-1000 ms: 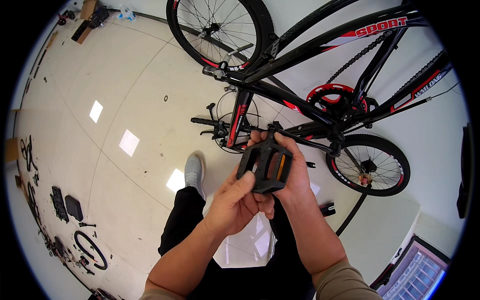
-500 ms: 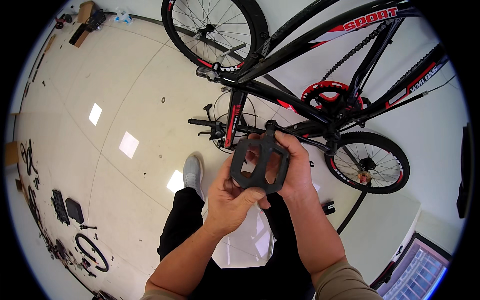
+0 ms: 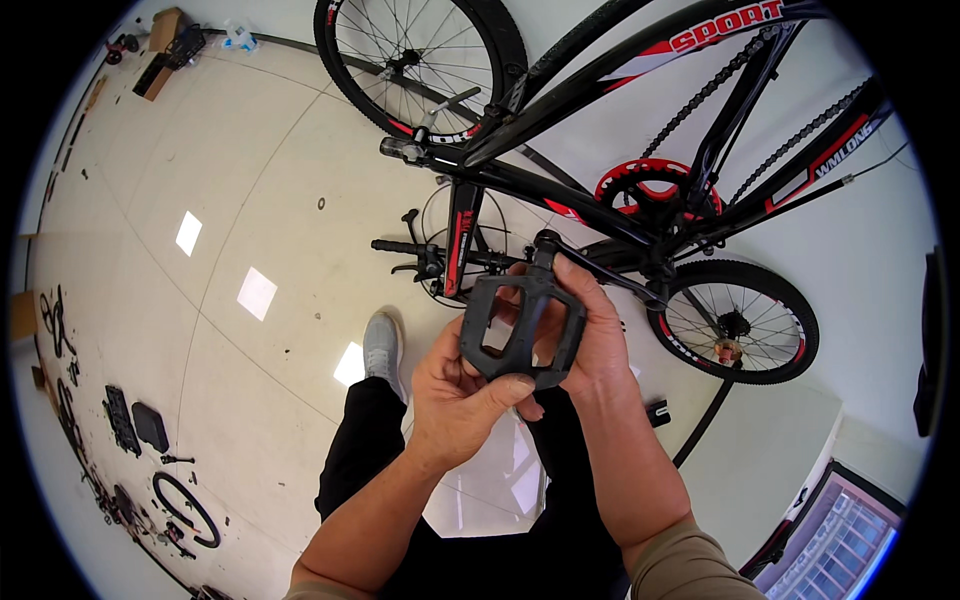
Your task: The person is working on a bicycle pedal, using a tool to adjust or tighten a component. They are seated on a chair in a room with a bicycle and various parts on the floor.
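Observation:
I hold a black plastic pedal [image 3: 521,335] in both hands, its spindle pointing up at the end of a black crank arm [image 3: 600,275]; I cannot tell whether they are joined. My left hand [image 3: 455,405] grips the pedal's lower left, thumb along the bottom edge. My right hand [image 3: 595,345] grips its right side, thumb high beside the spindle. Behind them lies a black and red bicycle frame [image 3: 560,200] with a red chainring [image 3: 640,170] and chain [image 3: 690,105].
One wheel [image 3: 355,60] is at the top, another [image 3: 790,320] at right. Handlebars [image 3: 405,245] lie behind the frame. My shoe [image 3: 382,345] stands on the tiled floor [image 3: 250,400]. Dark cases [image 3: 148,420], a loose tyre [image 3: 185,510] and small parts lie left, cardboard boxes [image 3: 165,30] top left.
The pedal has turned, so its orange reflector has gone from view. My left thumb has moved down to the bottom edge, and my right hand sits slightly higher.

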A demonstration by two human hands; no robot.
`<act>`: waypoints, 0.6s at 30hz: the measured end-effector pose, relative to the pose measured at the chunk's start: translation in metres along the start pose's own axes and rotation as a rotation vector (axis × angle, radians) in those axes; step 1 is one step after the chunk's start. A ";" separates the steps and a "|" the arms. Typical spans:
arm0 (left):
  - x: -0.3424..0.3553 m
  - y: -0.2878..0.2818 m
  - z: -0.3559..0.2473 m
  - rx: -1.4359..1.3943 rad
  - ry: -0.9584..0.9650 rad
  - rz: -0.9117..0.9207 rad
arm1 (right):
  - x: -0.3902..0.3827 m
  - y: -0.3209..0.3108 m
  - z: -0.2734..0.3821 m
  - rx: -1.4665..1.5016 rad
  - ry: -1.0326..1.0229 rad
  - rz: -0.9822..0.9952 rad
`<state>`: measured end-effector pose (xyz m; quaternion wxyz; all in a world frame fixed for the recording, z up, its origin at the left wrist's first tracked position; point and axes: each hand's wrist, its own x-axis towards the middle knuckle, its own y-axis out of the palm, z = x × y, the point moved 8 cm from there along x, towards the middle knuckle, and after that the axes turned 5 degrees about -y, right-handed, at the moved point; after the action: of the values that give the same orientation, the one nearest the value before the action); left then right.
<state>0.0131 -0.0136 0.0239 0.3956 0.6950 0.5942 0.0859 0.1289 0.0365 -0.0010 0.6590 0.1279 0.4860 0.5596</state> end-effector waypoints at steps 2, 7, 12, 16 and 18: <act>0.000 0.001 -0.001 -0.021 0.013 0.014 | 0.000 -0.001 0.000 0.004 0.009 -0.017; 0.001 0.005 -0.005 -0.040 0.064 0.011 | -0.001 -0.001 0.000 0.044 0.012 -0.016; 0.003 -0.001 -0.004 -0.093 -0.020 -0.017 | -0.001 0.000 0.002 0.117 -0.055 0.037; 0.004 0.002 -0.004 -0.069 -0.013 0.057 | 0.002 -0.002 0.002 0.159 -0.035 0.031; 0.005 -0.004 0.002 -0.061 -0.029 0.045 | 0.003 -0.002 -0.001 0.179 -0.021 0.013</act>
<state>0.0126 -0.0100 0.0178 0.4229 0.6970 0.5698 0.1028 0.1293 0.0379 -0.0048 0.6463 0.1954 0.5265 0.5167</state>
